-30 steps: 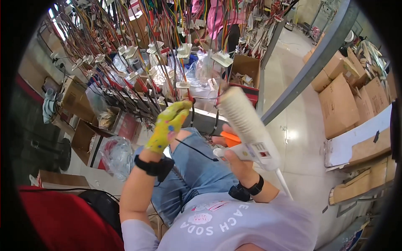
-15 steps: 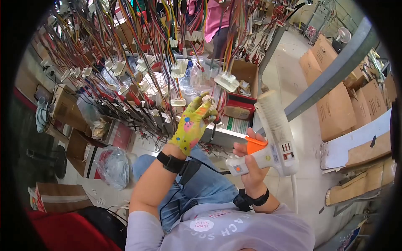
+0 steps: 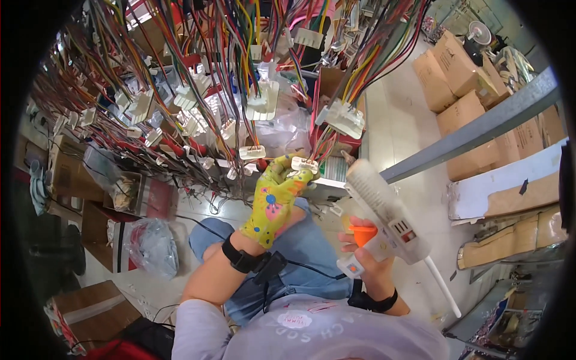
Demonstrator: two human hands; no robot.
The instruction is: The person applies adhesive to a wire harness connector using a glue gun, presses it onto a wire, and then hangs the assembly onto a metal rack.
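Observation:
My left hand (image 3: 271, 205), in a yellow patterned glove, pinches a small white wire connector (image 3: 304, 165) whose coloured wires run upward. My bare right hand (image 3: 373, 255) is wrapped round the handle of a white hot glue gun (image 3: 384, 201) with an orange trigger (image 3: 362, 233). The gun's nozzle (image 3: 347, 157) points up and left, apart from the connector. A white glue stick (image 3: 443, 287) sticks out of its rear. Just above my left hand hang another small connector (image 3: 252, 152) and a wider white one (image 3: 262, 101).
Bundles of coloured wires with white connectors (image 3: 345, 120) hang across the far side. A grey metal bar (image 3: 474, 129) slants along the right, before stacked cardboard boxes (image 3: 462, 120). Open boxes and a clear plastic bag (image 3: 151, 247) lie at the left. A black cord crosses my lap.
The connector in my left hand has turned and now shows plainly. My right hand has lowered slightly, and the glue gun tilts further left. The view has shifted closer to the hanging wires.

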